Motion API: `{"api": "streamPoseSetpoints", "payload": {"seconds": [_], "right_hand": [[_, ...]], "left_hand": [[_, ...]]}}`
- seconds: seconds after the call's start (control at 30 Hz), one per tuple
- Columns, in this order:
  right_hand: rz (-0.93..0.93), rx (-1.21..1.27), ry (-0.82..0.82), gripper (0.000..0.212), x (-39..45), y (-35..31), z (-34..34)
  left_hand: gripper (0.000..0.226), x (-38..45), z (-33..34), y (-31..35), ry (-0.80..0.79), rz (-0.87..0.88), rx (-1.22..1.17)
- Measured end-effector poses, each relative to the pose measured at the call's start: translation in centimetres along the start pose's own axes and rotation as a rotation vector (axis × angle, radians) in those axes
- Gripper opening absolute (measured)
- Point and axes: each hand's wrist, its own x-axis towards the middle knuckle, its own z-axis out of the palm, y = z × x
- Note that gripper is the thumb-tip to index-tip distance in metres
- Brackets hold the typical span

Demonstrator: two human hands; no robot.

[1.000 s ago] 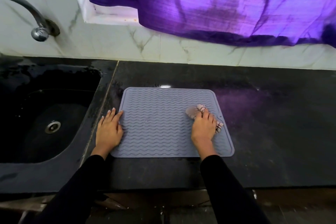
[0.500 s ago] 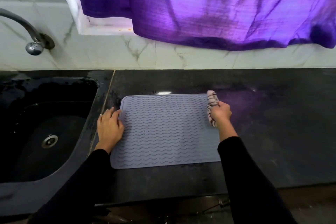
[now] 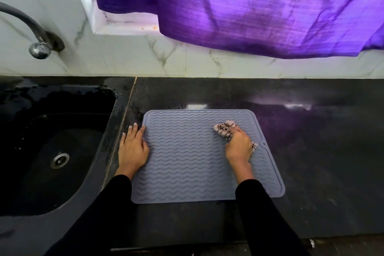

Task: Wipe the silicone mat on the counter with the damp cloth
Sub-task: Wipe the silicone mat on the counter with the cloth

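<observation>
Head view, mat: the grey silicone mat (image 3: 193, 151) lies flat on the dark table (image 3: 311, 151), just beside the sink (image 3: 58, 151), its wavy ridges running side to side.
Head view, cloth: the bunched damp cloth (image 3: 225, 130) sits on the mat's far right part, touching the ridges.
Head view, right grip: the right hand (image 3: 239, 146) is clenched around the cloth, fingers curled over it.
Head view, left grip: the left hand (image 3: 133, 148) is released, fingers straight, pressing flat across the mat's left edge and the table.
Doing it well: I judge long strokes along the ridges, with steady downward pressure, clean the grooves best; the left palm should pin the mat so it cannot slide or buckle.
Change: half a second ago the cloth was at the mat's far right edge; now it is inward on the surface. The left hand has stayed put.
</observation>
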Motion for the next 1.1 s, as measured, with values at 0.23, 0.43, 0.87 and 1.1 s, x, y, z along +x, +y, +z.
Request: {"api": "streamPoseSetpoints", "payload": {"seconds": [0.23, 0.43, 0.87, 1.1], "right_hand": [[0.254, 0.901, -0.266, 0.031, 3.8, 2.1, -3.2], [0.314, 0.741, 0.047, 0.026, 4.2, -1.6, -2.5], [-0.353, -0.192, -0.065, 0.052, 0.7, -5.7, 3.7], [-0.188, 0.421, -0.49, 0.04, 3.9, -5.9, 0.7]], "left_hand": [[0.065, -0.1, 0.0, -0.1, -0.003, 0.005, -0.008], [0.064, -0.1, -0.2, -0.1, -0.005, -0.008, -0.044], [0.061, 0.1, 0.2, -0.2, 0.017, 0.0, -0.005], [0.063, -0.1, 0.0, 0.0, 0.005, 0.0, -0.007]]}}
